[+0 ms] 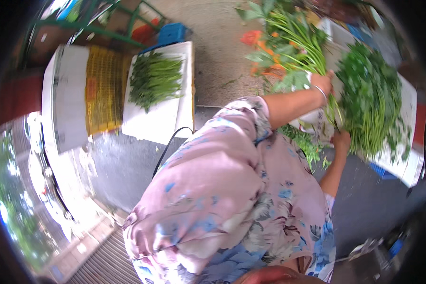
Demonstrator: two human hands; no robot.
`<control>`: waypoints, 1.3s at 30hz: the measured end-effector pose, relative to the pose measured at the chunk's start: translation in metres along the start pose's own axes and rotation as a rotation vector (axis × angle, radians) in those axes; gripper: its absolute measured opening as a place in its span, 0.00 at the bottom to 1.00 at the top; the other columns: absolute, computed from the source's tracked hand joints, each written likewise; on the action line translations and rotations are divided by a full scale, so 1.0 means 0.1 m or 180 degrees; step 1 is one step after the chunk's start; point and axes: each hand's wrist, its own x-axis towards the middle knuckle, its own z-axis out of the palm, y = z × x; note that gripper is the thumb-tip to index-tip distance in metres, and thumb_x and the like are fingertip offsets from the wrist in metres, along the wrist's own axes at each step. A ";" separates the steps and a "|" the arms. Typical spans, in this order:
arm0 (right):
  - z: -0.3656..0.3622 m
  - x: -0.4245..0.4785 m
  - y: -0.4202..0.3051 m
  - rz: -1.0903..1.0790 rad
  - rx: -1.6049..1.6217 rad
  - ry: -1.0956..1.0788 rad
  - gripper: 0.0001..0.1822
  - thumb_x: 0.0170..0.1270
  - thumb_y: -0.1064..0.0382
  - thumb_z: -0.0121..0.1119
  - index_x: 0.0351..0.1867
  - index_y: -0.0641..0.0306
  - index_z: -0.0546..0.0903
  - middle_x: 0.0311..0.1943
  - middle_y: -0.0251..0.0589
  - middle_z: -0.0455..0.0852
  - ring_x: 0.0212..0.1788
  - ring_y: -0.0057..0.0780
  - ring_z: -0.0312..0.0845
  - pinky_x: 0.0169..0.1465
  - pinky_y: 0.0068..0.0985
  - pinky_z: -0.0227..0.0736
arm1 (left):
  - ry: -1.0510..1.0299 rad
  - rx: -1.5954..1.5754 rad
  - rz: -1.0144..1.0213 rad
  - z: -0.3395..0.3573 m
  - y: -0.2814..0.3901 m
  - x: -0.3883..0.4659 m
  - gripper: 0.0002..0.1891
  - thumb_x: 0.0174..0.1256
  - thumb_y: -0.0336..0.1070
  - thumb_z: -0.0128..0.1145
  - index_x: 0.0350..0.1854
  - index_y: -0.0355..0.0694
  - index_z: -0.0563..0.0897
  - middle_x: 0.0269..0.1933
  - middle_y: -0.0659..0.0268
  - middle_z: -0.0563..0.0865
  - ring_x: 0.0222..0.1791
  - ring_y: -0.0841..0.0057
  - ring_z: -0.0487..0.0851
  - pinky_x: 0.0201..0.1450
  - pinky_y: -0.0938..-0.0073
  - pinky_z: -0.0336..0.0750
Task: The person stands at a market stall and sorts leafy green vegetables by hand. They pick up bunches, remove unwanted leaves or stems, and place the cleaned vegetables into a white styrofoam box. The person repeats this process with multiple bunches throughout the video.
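Observation:
My left hand (321,84), with a bracelet at its wrist, grips a bunch of long-stemmed leafy greens (301,44). The leaves point away from me and the stem ends hang towards my right hand (341,140). That hand is closed at the cut-looking ends, with a small dark tool (336,125) showing at its fingers; its kind is unclear. Beside both hands, a large heap of leafy green stems (371,96) lies on a white foam box (410,103). Loose leaf trimmings (307,143) lie below, near my body.
To the left, bundled greens (158,80) rest on a white foam board (152,124). Next to it stand a yellow mesh-like crate (104,88) and a white box (71,96). A blue plastic stool (172,33) and orange-red bags (266,53) are farther off. A black cord (167,149) curves beside me.

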 end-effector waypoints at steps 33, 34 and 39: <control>-0.46 -1.29 -1.80 -0.0389 0.5748 0.2463 0.19 0.65 0.61 0.51 0.55 0.66 0.68 0.21 0.24 0.67 0.22 0.10 0.58 0.23 0.13 0.52 | -0.0643 -0.0647 -0.0799 0.27 0.14 -0.60 0.14 0.66 0.42 0.48 0.29 0.36 0.69 0.24 0.65 0.68 0.21 0.75 0.67 0.27 0.68 0.76; -0.44 -1.29 -1.79 -0.0037 0.5827 0.2426 0.16 0.64 0.60 0.53 0.49 0.66 0.70 0.29 0.25 0.73 0.29 0.10 0.60 0.30 0.13 0.56 | -0.0640 -0.0553 -0.0798 0.24 0.14 -0.65 0.14 0.66 0.42 0.48 0.30 0.36 0.69 0.24 0.65 0.68 0.21 0.75 0.67 0.27 0.67 0.76; -0.31 -1.31 -1.61 0.0196 0.4957 0.2901 0.10 0.62 0.61 0.55 0.37 0.67 0.75 0.26 0.30 0.76 0.29 0.14 0.65 0.32 0.16 0.61 | -0.0606 -0.0113 -0.0844 0.06 -0.05 -0.55 0.13 0.66 0.42 0.49 0.34 0.35 0.69 0.26 0.63 0.68 0.22 0.71 0.68 0.24 0.65 0.74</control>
